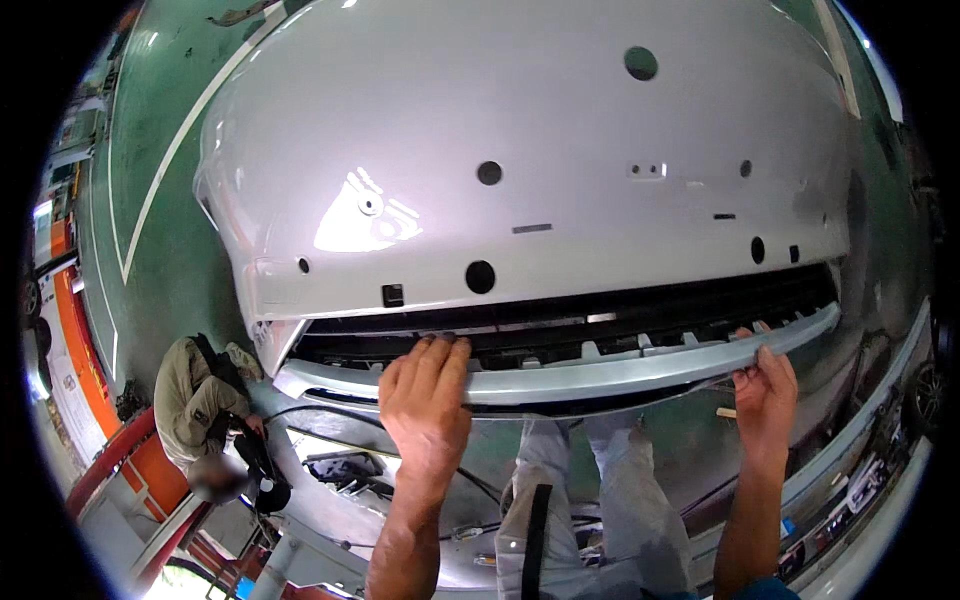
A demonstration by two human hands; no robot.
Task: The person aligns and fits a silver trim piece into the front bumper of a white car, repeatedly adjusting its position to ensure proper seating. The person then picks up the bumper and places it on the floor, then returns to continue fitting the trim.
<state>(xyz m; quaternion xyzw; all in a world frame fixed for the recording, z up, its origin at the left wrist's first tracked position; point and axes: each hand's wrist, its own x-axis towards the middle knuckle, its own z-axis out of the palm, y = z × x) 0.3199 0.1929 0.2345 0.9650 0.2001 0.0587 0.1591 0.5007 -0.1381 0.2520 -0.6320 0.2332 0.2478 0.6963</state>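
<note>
A long, curved silver trim strip [600,372] with a row of clip tabs along its far edge lies across the front of a large silver vehicle body panel [590,110]. A dark slot [540,335] runs between strip and panel, with black parts inside it. Over the strip's left part, my left hand [425,400] is closed, fingers hooked across its top; the thumb is hidden. Near the right end, my right hand [766,395] pinches the strip between thumb and fingers. Round and rectangular holes dot the panel.
To the left, another person [190,400] crouches low on the green floor [160,240]. Below the strip are my legs in pale trousers [545,500]. A dark cable [480,487] and tools lie about the floor. A long pale bar [850,430] stretches along the right side.
</note>
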